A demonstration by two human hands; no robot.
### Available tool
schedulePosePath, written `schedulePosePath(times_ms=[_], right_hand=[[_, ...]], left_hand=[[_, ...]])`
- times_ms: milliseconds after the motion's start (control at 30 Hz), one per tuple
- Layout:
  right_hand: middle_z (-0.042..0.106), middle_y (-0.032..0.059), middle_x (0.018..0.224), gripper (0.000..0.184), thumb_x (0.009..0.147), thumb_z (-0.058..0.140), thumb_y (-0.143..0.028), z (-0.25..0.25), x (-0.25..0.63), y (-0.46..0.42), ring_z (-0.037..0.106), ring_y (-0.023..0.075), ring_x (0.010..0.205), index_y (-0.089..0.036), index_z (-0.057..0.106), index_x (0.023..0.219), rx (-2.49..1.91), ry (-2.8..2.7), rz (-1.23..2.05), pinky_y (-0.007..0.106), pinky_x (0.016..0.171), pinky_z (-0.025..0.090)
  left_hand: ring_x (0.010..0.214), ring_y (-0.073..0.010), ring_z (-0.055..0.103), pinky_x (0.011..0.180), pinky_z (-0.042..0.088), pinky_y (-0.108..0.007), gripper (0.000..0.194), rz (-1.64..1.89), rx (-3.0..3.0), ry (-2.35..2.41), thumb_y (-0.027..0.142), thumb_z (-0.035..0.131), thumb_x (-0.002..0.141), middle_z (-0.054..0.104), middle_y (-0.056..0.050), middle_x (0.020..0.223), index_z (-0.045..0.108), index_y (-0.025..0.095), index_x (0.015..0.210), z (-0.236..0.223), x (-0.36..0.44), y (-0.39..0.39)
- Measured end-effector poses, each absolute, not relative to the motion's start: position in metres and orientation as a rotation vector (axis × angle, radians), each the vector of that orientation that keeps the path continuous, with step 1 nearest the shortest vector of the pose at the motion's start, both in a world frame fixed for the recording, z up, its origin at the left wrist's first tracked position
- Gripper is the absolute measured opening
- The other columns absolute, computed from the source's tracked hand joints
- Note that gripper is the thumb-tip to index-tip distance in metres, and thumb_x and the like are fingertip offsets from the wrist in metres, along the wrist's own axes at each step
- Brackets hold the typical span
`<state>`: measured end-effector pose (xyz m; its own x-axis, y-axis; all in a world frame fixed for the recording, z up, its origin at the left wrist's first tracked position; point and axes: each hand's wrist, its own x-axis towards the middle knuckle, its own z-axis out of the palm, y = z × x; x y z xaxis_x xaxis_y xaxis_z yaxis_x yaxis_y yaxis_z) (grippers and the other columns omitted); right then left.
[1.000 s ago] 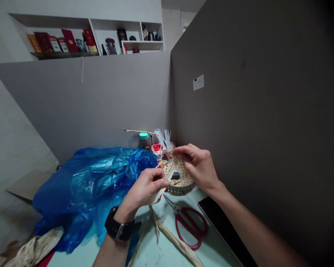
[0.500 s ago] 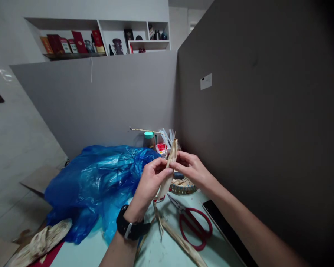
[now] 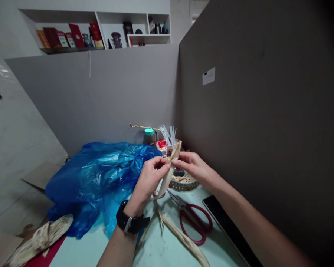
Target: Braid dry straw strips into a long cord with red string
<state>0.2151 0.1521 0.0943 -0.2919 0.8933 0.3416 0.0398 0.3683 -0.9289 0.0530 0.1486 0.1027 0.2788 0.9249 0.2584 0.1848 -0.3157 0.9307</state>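
Note:
Between my two hands a pale, dried corn husk strip [image 3: 167, 180] stands slanted, its narrow brownish tip pointing up. My left hand [image 3: 152, 174], with a black watch on the wrist, pinches it near the middle. Right beside it, my right hand [image 3: 191, 165] grips the same strip between thumb and fingers. A thin twisted cord [image 3: 144, 127] sticks out behind my hands toward the left. Below them lie red-handled scissors [image 3: 196, 224], blades pointing away, and another long husk strip [image 3: 185, 241] on the pale green table [image 3: 158, 252].
A large blue plastic bag [image 3: 91, 181] covers the left of the table. Behind my hands are a woven basket [image 3: 185, 184] and a jar with a green lid [image 3: 149, 136]. A dark flat device [image 3: 225, 226] lies at right. Bundled husks [image 3: 44, 237] rest at lower left. Grey partitions [image 3: 122, 89] rise behind.
The husk strip leans a little more to the right, and the fingers of both hands have shifted slightly on it. The whole view has tilted down slightly at the top.

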Motion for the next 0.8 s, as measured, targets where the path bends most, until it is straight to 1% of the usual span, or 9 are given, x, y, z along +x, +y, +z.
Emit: schedulePosePath(times_ms=[133,267,433,667,800], right_hand=[[0.052,-0.0018,0.062,0.022,0.076,0.061,-0.037,0.091,0.215,0.153,0.045,0.0112,0.057,-0.015,0.060,0.073,-0.861,-1.632,1.064,0.024,0.052,0.034],[0.055,-0.0012,0.068,0.022,0.071,0.066,-0.036,0.090,0.213,0.153,0.048,0.0117,0.060,-0.016,0.058,0.076,-0.854,-1.544,1.117,0.024,0.056,0.036],[0.057,-0.0012,0.069,0.027,0.064,0.072,-0.035,0.092,0.209,0.152,0.052,0.0133,0.064,-0.016,0.056,0.075,-0.867,-1.484,1.170,0.026,0.063,0.040],[0.056,-0.0027,0.066,0.028,0.058,0.075,-0.030,0.086,0.203,0.156,0.052,0.0119,0.062,-0.016,0.055,0.072,-0.876,-1.438,1.174,0.025,0.061,0.040],[0.056,-0.0028,0.066,0.023,0.059,0.071,-0.027,0.083,0.203,0.157,0.052,0.0117,0.062,-0.017,0.054,0.072,-0.843,-1.422,1.229,0.025,0.061,0.040]], left_hand=[[0.063,-0.0115,0.047,0.058,0.036,-0.023,0.019,1.057,1.721,1.017,0.032,0.062,0.073,0.055,0.000,0.068,0.061,0.013,0.075,0.101,0.053,0.149],[0.061,-0.0109,0.047,0.058,0.036,-0.023,0.019,1.046,1.723,1.019,0.031,0.063,0.071,0.054,0.000,0.066,0.060,0.012,0.073,0.099,0.052,0.152],[0.060,-0.0102,0.044,0.055,0.034,-0.021,0.016,1.092,1.691,1.034,0.029,0.061,0.071,0.052,0.002,0.065,0.057,0.013,0.072,0.094,0.052,0.157],[0.059,-0.0102,0.045,0.055,0.034,-0.022,0.014,1.109,1.691,1.045,0.027,0.061,0.069,0.053,0.002,0.063,0.058,0.013,0.069,0.091,0.052,0.159],[0.057,-0.0098,0.045,0.055,0.035,-0.022,0.009,1.097,1.637,0.996,0.022,0.060,0.067,0.052,0.002,0.060,0.058,0.013,0.067,0.091,0.052,0.158]])
